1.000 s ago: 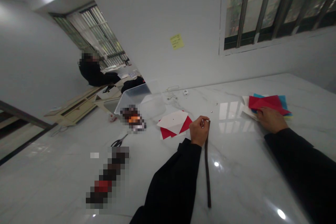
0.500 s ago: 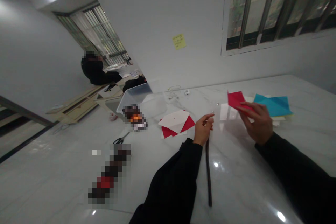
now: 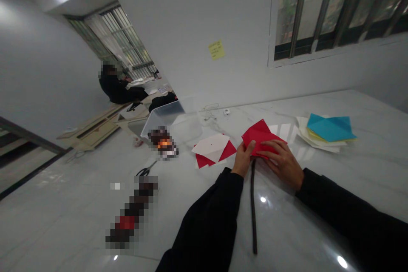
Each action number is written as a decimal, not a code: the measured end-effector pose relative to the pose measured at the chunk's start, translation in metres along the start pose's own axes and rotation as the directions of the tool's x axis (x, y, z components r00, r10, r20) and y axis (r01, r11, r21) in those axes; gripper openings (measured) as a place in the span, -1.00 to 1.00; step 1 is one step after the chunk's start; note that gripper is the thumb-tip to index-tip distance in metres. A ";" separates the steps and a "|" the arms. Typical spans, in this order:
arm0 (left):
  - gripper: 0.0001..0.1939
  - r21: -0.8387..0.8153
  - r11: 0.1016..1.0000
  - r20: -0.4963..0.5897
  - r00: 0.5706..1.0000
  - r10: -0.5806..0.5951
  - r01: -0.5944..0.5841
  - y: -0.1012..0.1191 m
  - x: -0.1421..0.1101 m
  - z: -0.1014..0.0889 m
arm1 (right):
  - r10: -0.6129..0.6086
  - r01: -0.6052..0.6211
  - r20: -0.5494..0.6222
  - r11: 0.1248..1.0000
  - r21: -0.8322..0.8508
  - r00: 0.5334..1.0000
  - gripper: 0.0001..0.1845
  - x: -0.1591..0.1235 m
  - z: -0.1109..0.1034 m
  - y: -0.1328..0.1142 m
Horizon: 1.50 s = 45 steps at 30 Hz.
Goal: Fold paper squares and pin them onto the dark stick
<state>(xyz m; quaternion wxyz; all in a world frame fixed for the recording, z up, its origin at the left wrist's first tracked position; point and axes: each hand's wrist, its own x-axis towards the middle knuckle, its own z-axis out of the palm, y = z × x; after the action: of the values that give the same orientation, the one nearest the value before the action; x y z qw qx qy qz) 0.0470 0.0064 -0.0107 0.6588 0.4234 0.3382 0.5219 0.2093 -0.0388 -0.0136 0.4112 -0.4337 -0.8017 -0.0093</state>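
A red sheet of paper [image 3: 262, 129] with pointed corners is held between both hands above the white table. My left hand [image 3: 244, 158] pinches its lower left edge, thumb on top. My right hand [image 3: 283, 163] lies across its right side, fingers bent over the front. Below them a thin dark stick [image 3: 254, 212] runs down toward me; its upper end is hidden beneath the paper and hands. To the left lie a pale pink sheet [image 3: 211, 145] with a small dark hole and red paper [image 3: 204, 161] under it.
On the right is a stack with a blue sheet [image 3: 333, 126] above yellow and white paper [image 3: 328, 148]. A clear plastic bin [image 3: 188, 125] stands back left, scissors [image 3: 145, 171] nearer. A white cord [image 3: 210, 112] lies by the wall. Another person [image 3: 113, 89] sits far left.
My right hand has carried the red paper leftward from beside the blue stack to my left hand. My left hand now grips its edge too. The paper is spread wider.
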 end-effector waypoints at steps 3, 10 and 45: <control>-0.48 -0.036 0.997 -0.117 0.991 0.062 -0.067 -0.001 0.002 -0.001 | 0.006 -0.005 -0.038 1.000 0.009 0.999 -0.65 0.002 -0.006 -0.006; -0.55 0.006 0.999 -0.223 0.974 0.049 -0.049 -0.003 0.005 -0.009 | 0.438 -0.351 -0.270 0.881 0.316 0.857 -0.38 0.000 -0.013 0.001; -0.33 -0.047 0.999 -0.069 0.998 -0.001 -0.002 0.009 0.000 -0.011 | 0.574 -0.613 0.424 0.179 0.769 0.700 -0.56 -0.005 -0.001 0.029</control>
<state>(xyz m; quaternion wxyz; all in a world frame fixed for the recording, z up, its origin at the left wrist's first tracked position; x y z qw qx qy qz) 0.0336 0.0095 -0.0072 0.6562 0.3899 0.3483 0.5441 0.2319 -0.0243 -0.0264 0.5254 -0.4330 -0.4605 0.5696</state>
